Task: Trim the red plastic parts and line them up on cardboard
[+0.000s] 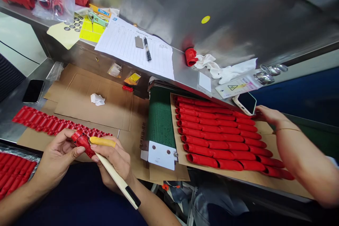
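While pinching a small red part (83, 143) in the left hand (57, 159), also clasping a long cream tool (113, 175) in the right hand (120, 159), near a row of red pieces (57, 126); probably mid-handwork, calling for steady, careful control.

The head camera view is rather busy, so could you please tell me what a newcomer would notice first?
Probably the rows of glossy red parts on the cardboard sheet at the right. Next, at lower left, the left hand holds a red piece while the right hand, with a yellow finger cover, holds a pale tool.
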Demonstrator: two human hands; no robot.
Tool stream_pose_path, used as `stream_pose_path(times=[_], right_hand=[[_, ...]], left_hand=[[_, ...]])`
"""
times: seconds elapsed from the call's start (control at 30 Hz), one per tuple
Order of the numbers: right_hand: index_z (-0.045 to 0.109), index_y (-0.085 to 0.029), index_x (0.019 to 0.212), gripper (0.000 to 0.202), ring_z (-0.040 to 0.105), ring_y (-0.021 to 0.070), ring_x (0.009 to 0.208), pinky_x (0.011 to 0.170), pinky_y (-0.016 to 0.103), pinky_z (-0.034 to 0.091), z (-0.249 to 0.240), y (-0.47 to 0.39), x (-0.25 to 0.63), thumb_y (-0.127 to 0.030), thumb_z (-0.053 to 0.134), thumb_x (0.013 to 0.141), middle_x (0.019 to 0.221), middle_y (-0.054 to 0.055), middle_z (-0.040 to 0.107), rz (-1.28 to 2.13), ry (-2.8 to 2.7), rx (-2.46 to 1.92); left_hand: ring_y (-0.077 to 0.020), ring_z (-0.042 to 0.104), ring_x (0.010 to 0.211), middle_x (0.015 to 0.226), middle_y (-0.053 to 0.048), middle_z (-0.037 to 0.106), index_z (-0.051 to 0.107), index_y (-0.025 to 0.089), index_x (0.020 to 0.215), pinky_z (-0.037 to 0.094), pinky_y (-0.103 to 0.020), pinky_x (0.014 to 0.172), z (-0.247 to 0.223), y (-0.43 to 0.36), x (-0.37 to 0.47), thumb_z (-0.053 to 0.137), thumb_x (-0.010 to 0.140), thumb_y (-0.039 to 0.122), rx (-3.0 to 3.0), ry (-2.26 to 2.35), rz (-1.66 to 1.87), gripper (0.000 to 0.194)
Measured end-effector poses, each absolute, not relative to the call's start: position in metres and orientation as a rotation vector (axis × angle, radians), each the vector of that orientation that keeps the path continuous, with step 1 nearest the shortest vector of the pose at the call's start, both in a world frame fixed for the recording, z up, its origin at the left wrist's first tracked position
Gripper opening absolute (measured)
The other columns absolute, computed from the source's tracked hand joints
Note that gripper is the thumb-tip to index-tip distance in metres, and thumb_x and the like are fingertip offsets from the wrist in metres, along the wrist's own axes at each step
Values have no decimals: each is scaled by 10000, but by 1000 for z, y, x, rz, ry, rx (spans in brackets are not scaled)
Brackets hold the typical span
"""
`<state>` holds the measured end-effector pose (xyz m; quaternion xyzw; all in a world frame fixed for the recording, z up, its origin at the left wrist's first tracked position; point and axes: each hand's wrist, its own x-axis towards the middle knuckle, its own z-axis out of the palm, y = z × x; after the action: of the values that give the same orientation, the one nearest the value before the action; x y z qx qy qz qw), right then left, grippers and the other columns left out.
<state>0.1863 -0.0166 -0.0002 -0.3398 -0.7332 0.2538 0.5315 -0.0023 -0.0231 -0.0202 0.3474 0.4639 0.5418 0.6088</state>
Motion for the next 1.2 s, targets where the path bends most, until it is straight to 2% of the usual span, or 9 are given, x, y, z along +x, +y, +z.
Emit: stream_pose_path(times=[0.33,0.5,0.77,1.2], right_hand=[[686,-170,1227,260,768,230,997,908,424,666,-2,-20,184,-85,645,984,1069,149,793,568,-1747,-806],[675,-169,1237,296,760,249,1042,919,446,665,0,-24,183,-58,625,967,1041,141,789,567,-1740,-829],[680,-155,1244,265,759,247,1053,924,447,659,-1,-21,184,-95,654,988,1098,176,779,612,-1733,-775],[667,-192,1231,212,781,228,976,960,447,635,-1,-23,185,-147,610,1032,1036,118,801,628,-1752,-795]], left_hand=[[-96,726,787,860,37,759,730,260,943,599,-141,768,-19,-27,-2,890,828,236,873,1070,1238,199],[-99,729,798,862,37,761,738,260,946,603,-147,789,-18,-30,0,892,829,251,893,1096,1283,193],[-103,722,768,843,35,762,734,268,940,604,-150,760,-18,-30,-1,895,824,259,858,1090,1269,198],[-116,713,796,847,25,735,740,238,921,606,-174,783,-18,-32,-2,896,823,243,826,1078,1281,185]])
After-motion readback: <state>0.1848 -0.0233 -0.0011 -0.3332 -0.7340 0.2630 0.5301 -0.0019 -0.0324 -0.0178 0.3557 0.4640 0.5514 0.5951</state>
